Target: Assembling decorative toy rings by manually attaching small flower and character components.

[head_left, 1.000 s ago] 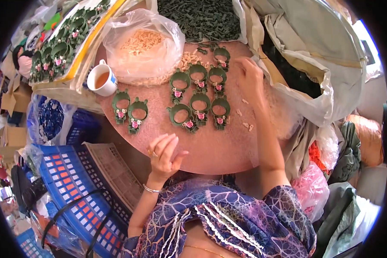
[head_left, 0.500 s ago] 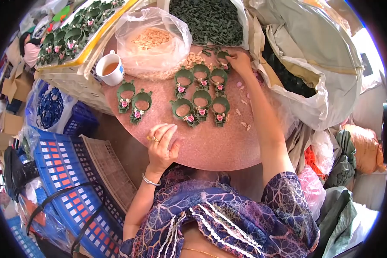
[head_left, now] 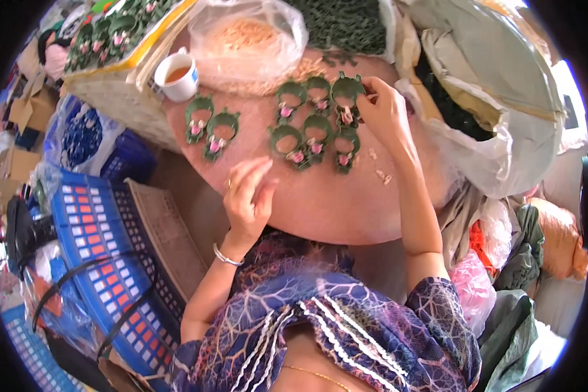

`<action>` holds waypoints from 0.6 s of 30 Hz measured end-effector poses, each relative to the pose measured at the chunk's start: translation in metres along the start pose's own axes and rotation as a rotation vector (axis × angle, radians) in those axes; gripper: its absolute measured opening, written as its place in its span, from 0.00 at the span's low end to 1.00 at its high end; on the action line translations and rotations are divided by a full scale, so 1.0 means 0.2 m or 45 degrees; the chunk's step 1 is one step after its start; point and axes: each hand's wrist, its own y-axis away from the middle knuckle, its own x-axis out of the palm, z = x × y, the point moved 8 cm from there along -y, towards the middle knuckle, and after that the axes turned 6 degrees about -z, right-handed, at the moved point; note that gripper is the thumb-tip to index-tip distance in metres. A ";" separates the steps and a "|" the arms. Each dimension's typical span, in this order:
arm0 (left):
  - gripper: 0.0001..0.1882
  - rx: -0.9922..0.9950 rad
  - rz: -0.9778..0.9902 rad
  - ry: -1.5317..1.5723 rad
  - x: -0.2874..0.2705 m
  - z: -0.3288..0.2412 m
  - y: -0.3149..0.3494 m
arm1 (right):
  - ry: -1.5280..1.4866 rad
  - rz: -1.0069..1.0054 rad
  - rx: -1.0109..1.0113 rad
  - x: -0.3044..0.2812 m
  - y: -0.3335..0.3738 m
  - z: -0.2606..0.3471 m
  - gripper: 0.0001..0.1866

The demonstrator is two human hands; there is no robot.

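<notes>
My right hand point(head_left: 384, 108) pinches the edge of a dark green plastic figure piece point(head_left: 347, 83) with a round ringed opening and a pale, pinkish part below it. Its lower end hangs over the neighbouring pieces. Several similar green pieces point(head_left: 317, 134) with pink-and-white centres lie close together beneath and to its left. Two more green pieces point(head_left: 222, 127) lie apart at the table's left side. Near the table's front edge hovers my left hand point(head_left: 247, 199), empty, with its fingers apart and slightly blurred.
On the pink round table point(head_left: 333, 212) stand a white cup of brown drink point(head_left: 176, 77) and a clear bag of small beige parts point(head_left: 242, 42). A sack of dark green parts point(head_left: 340, 26) is behind. A blue basket point(head_left: 104, 248) stands at left, large pale sacks point(head_left: 496, 85) at right.
My right hand has drawn the green piece from the far edge toward me and slightly right. My left hand's fingers have spread a little. The whole view has shifted slightly.
</notes>
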 end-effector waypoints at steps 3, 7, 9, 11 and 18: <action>0.29 -1.107 0.041 1.201 0.15 0.03 0.04 | -0.209 0.110 0.032 0.05 0.21 0.21 0.16; 0.34 -1.454 0.277 2.002 0.31 -0.10 0.07 | -0.237 0.147 0.096 0.13 0.37 0.32 0.16; 0.30 -1.415 0.198 1.945 0.32 -0.09 0.09 | -0.288 0.176 0.047 0.19 0.44 0.32 0.17; 0.23 -1.450 0.127 1.926 0.31 -0.07 0.13 | -0.253 0.209 -0.021 0.22 0.50 0.34 0.18; 0.19 -1.483 -0.016 1.877 0.29 0.03 0.27 | -0.096 0.015 -0.346 0.13 0.72 0.46 0.12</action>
